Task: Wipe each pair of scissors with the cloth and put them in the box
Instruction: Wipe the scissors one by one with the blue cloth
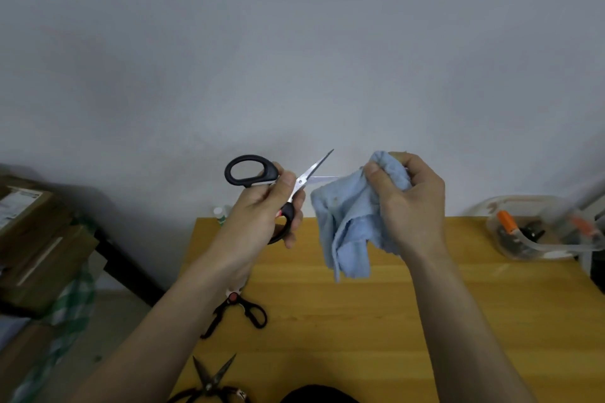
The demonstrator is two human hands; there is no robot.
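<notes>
Black iron-looking scissors [212, 383] lie open at the table's near edge, their handles cut off by the frame, with a small pale tag near the handles whose marking is too small to read. Just beyond them, black-handled shears with a red pivot [240, 309] rest on the yellow wooden table [425, 321], their blades hidden under your left forearm. Higher up, your left hand [262, 216] grips the black-handled scissors [288, 193] you are cleaning: your fingers curl round the lower handle loop, your thumb presses near the pivot, and the upper loop stands free above your knuckles. The blades are spread, one pointing up and right, the other running level toward the cloth. Your right hand [409, 203] holds the light blue cloth [347, 226] bunched, thumb and fingers pinching its top fold, the rest hanging down; the level blade's tip meets the cloth's edge and is blurred there. Further right, the clear plastic box [510, 245] sits at the table's far corner holding orange and black items that you cannot make out clearly. At far left, cardboard boxes [29, 222] carry a label too blurred to read, and a small green-and-white bottle [221, 214] peeks from behind your left hand.
</notes>
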